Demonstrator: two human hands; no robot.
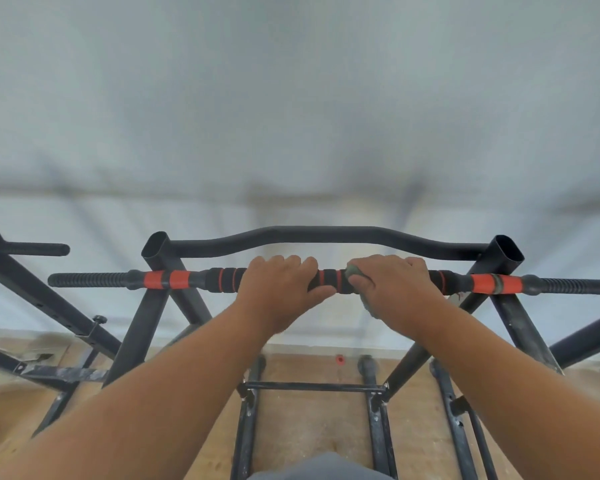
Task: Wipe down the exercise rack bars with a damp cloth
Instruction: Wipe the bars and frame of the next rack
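Observation:
A black exercise rack stands in front of me, with a horizontal bar (201, 280) wrapped in black foam and orange bands across its top. My left hand (284, 285) grips the middle of this bar, thumb underneath. Just to its right, my right hand (392, 284) grips the same bar with a grey-green cloth (354, 271) wrapped between palm and bar; cloth edges show at the fingertips and below the hand. Behind the hands runs a curved black upper bar (312, 233) between two open-topped uprights.
The rack's slanted black legs (142, 327) and lower cross rails (312, 386) spread over a wooden floor. A second rack frame (32, 292) stands at the left, and another black beam at the right edge. A pale wall is close behind. Something yellow sits at the bottom left.

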